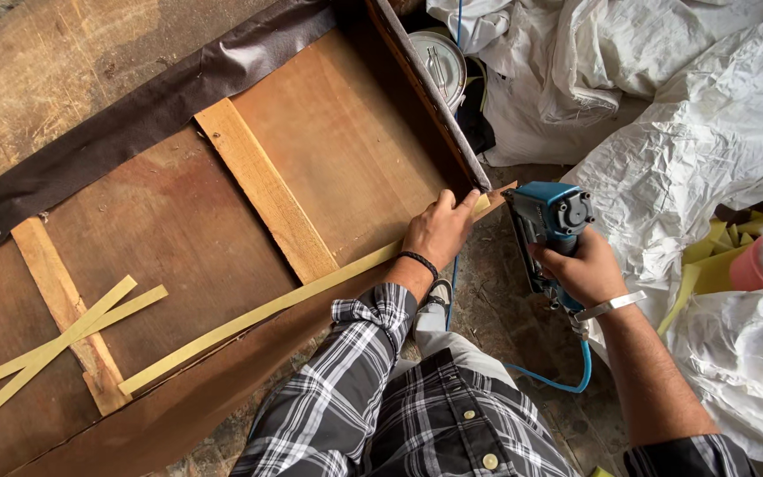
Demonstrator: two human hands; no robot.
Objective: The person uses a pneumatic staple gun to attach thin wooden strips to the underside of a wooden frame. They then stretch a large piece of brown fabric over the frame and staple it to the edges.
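Note:
My left hand (pixel 439 228) presses flat on the end of a long pale yellow strip (pixel 258 315) that lies along the near edge of a brown wooden frame (pixel 169 221), close to its right corner. My right hand (pixel 585 269) grips a blue pneumatic staple gun (pixel 547 221), whose nose points at the strip's end beside my left fingers. A blue air hose (pixel 567 382) runs from the gun's handle down past my wrist.
Two more yellow strips (pixel 55 344) lie crossed on the frame at left. Dark fabric (pixel 134 124) runs along the far edge. White crumpled sheeting (pixel 699 141) is piled at right, a metal tin (pixel 439 62) at top, yellow foam pieces (pixel 721 256) at far right.

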